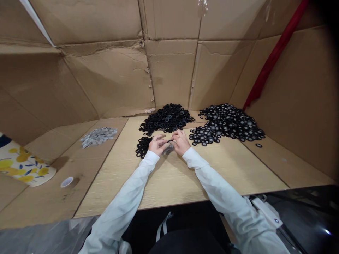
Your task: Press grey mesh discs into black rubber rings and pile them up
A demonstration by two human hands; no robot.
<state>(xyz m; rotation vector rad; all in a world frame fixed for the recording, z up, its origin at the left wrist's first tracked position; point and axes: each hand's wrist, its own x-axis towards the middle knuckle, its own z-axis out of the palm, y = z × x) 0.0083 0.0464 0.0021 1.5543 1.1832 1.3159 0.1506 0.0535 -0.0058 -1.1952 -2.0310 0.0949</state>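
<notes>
My left hand (158, 145) and my right hand (181, 142) meet above the board, fingers closed in a pinch. Between their fingertips is a small black ring (170, 141), partly covered by the fingers. Just below the fingers lie some small grey discs (168, 149), partly hidden. A small heap of black rings (142, 146) is beside my left hand. Behind both hands rises a larger pile of black rings (169, 118). To the right of my right hand, black rings with pale grey centres (206, 134) lie in a spread heap.
A bigger pile of grey-centred rings (235, 121) stands at the back right, with one loose ring (259, 145) beside it. Flat grey discs (98, 137) lie at left. Nearer are a white round cap (67, 182) and a flowered cylinder (29, 165). Cardboard walls (172, 70) enclose the table.
</notes>
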